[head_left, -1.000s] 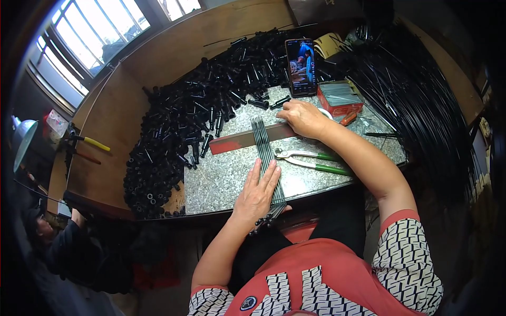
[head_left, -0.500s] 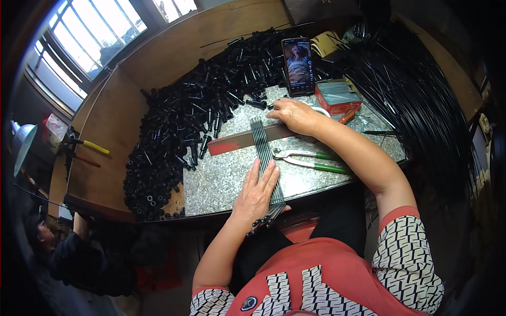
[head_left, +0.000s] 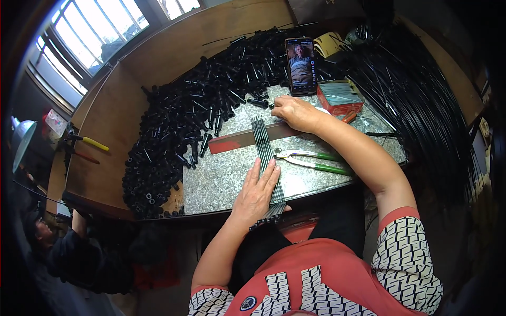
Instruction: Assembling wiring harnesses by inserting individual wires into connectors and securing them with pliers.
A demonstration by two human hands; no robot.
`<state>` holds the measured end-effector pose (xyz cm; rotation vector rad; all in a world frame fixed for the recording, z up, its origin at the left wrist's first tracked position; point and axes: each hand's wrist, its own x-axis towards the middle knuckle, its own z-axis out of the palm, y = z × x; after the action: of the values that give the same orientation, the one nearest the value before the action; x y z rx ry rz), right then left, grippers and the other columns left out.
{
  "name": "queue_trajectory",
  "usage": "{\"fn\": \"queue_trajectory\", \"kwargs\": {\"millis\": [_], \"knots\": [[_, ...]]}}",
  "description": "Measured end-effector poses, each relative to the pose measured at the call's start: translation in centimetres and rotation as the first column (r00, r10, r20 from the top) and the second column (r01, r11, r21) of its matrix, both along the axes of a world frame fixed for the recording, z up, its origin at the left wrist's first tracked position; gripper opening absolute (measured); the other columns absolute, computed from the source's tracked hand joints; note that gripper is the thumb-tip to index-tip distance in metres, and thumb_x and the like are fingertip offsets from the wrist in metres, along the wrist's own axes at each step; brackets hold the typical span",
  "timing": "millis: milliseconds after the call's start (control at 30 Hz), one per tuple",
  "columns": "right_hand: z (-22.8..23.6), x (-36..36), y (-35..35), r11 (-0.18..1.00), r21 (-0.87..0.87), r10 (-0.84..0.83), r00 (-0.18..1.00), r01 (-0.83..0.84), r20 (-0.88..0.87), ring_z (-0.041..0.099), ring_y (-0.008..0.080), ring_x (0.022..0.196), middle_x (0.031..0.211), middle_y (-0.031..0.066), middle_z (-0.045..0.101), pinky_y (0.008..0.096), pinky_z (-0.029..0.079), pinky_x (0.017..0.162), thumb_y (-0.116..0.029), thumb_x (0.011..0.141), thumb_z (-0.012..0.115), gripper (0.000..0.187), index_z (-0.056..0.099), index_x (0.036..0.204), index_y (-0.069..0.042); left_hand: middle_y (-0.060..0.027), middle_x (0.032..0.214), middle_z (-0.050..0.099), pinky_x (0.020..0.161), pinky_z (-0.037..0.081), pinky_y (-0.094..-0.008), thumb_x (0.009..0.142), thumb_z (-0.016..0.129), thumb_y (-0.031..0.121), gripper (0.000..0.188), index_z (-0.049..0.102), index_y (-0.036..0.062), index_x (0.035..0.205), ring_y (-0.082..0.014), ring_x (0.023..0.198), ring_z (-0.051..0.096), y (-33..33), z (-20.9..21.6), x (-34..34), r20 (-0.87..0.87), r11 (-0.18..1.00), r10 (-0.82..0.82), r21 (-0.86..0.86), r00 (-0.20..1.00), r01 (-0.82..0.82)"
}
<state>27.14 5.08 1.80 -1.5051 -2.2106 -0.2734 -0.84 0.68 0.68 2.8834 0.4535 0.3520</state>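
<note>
My left hand [head_left: 254,195] lies flat with its fingers stretched over a row of thin dark rods [head_left: 262,141]. The rods lie side by side across a flat red-brown bar [head_left: 232,142]; their near ends, with small black tips [head_left: 265,222], stick out past the board's front edge. Beyond the rods, my right hand [head_left: 298,113] is closed with its fingers curled, over the bar's right part. Whatever its fingertips pinch, if anything, cannot be made out. Pincers with green handles [head_left: 316,160] rest just right of the rods, their jaws close to them.
Under the work is a speckled grey board [head_left: 211,181]. Black tubular parts [head_left: 211,87] heap up behind and left. A phone [head_left: 301,67] stands at the back beside a red box of thin rods [head_left: 338,96]. Long black rods [head_left: 416,100] pile at right. Another person [head_left: 79,253] is at lower left.
The near ends of the rods, uneven and fanned out before, now lie in a straighter row. My left hand stays flat on them; my right hand has barely moved.
</note>
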Motion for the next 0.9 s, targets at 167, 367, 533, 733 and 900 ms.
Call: {"fn": "queue_trajectory", "kwargs": {"millis": [167, 367, 533, 733, 900], "knots": [[0.2, -0.6, 0.2, 1.000, 0.018, 0.010, 1.000, -0.010, 0.006, 0.056, 0.0295, 0.092, 0.089, 0.0126, 0.056, 0.0376, 0.048, 0.080, -0.004, 0.079, 0.053, 0.020, 0.066, 0.093, -0.003, -0.0159, 0.150, 0.028, 0.114, 0.023, -0.0482, 0.067, 0.079, 0.047, 0.098, 0.034, 0.0022, 0.141, -0.0411, 0.140, 0.018, 0.1, 0.0, -0.1, 0.002, 1.000, 0.000, -0.014, 1.000, 0.000], [-0.1, -1.8, 0.7, 1.000, -0.012, -0.006, 0.999, 0.006, -0.044, 0.056, 0.0303, 0.096, 0.094, 0.0131, 0.058, 0.0390, 0.047, 0.083, -0.009, 0.082, 0.052, 0.019, 0.067, 0.092, -0.005, -0.0156, 0.150, 0.028, 0.114, 0.023, -0.0476, 0.067, 0.079, 0.047, 0.098, 0.034, 0.0020, 0.141, -0.0405, 0.141, 0.017, -0.1, 0.2, 0.0, 0.001, 1.000, 0.001, -0.006, 1.000, -0.001], [-0.6, -1.8, 0.5, 0.995, 0.079, -0.045, 0.994, 0.053, -0.100, 0.057, 0.0301, 0.093, 0.090, 0.0118, 0.057, 0.0388, 0.048, 0.081, -0.011, 0.083, 0.052, 0.016, 0.065, 0.092, -0.006, -0.0164, 0.149, 0.029, 0.114, 0.023, -0.0477, 0.066, 0.077, 0.051, 0.097, 0.038, 0.0012, 0.139, -0.0402, 0.140, 0.018, 0.3, -0.5, 0.0, -0.012, 0.996, -0.011, 0.092, 1.000, 0.012], [3.8, 5.4, -3.7, 0.910, 0.144, -0.399, 0.915, 0.388, 0.059, 0.061, 0.0345, 0.082, 0.084, 0.0155, 0.060, 0.0418, 0.050, 0.071, -0.006, 0.076, 0.062, 0.009, 0.064, 0.084, -0.002, -0.0167, 0.148, 0.031, 0.113, 0.024, -0.0506, 0.069, 0.075, 0.052, 0.094, 0.039, 0.0011, 0.138, -0.0419, 0.140, 0.019, 0.4, -1.2, -0.5, 0.006, 0.988, -0.017, 0.151, 1.000, 0.016], [5.4, 10.3, -6.9, 0.689, -0.113, -0.669, 0.689, 0.716, 0.280, 0.066, 0.0368, 0.080, 0.081, 0.0214, 0.066, 0.0430, 0.052, 0.072, -0.003, 0.072, 0.062, 0.009, 0.069, 0.076, -0.002, -0.0165, 0.148, 0.031, 0.112, 0.026, -0.0517, 0.070, 0.075, 0.051, 0.092, 0.040, 0.0011, 0.138, -0.0427, 0.139, 0.020, 0.2, -0.4, -0.5, 0.001, 0.997, -0.025, 0.077, 1.000, 0.025]]}}
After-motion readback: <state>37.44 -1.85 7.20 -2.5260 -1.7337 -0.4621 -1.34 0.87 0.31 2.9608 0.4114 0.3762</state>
